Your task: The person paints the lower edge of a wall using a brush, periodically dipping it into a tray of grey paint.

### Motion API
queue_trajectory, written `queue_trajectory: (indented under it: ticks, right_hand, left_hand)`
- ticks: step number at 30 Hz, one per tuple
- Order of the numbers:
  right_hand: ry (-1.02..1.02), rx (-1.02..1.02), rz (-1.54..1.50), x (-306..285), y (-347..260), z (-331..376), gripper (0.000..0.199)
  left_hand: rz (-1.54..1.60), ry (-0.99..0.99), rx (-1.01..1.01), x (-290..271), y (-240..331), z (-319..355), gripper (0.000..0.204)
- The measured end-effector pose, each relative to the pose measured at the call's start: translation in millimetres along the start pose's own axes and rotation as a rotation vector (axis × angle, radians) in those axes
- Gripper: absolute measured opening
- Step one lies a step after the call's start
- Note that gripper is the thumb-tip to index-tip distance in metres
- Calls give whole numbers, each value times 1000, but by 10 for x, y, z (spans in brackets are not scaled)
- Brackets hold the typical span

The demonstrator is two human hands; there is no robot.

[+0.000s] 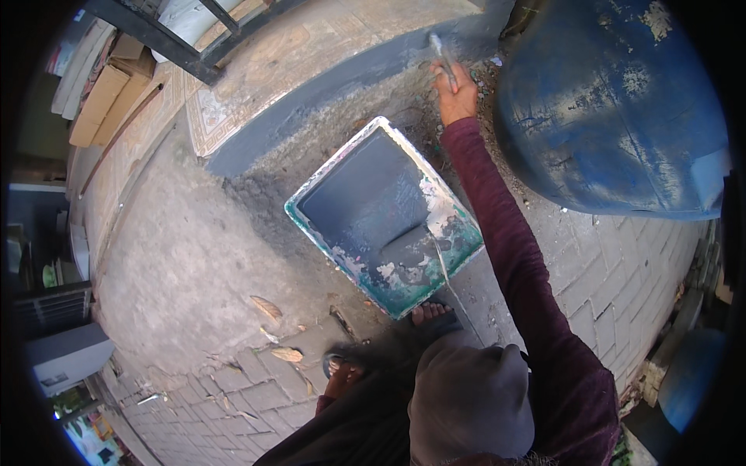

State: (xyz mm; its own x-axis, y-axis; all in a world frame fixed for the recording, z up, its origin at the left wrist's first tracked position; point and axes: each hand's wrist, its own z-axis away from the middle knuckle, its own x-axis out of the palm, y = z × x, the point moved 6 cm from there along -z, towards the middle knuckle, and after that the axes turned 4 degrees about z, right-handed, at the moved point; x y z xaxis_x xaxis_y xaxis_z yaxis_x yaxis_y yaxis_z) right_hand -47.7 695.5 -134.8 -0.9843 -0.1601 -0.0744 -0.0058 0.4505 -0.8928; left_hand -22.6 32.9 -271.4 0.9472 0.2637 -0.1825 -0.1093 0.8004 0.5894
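My right hand (pixel 457 95) reaches far forward, fingers wrapped round a paintbrush (pixel 441 56). The brush is blurred, its pale tip against the grey painted side of a low step (pixel 404 60). Below and left of that hand, a rectangular paint tray (pixel 444 208) with a crusted white and green rim holds grey paint (pixel 353 186). A thin rod (pixel 454 299) leans out over the tray's near edge. My left hand (pixel 342 380) is low down beside my sandalled foot; its fingers are too indistinct to read.
A large scuffed blue barrel (pixel 614 109) stands close to the right of my right arm. Dry leaves (pixel 287 354) lie on the paving. Beyond the tray is the tiled step top (pixel 256 85), with a metal frame (pixel 203 60) and cardboard (pixel 109 97) at the far left.
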Motion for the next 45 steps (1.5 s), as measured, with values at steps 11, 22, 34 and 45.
queue_trajectory:
  ticks: [11, 22, 34, 45]
  right_hand:
    - [-65, 276, -343, -258, -157, -10, 30]
    - [128, 454, -668, -55, 151, 129, 21]
    - [231, 306, -439, -151, 57, 226, 28]
    - [-453, 241, -219, 201, -56, 432, 32]
  left_hand:
    - [-33, 11, 24, -9, 195, 69, 28]
    - [-51, -4, 50, -26, 241, 73, 30]
    - [-51, 10, 79, -30, 164, 45, 27]
    - [-19, 18, 23, -35, 299, 114, 28]
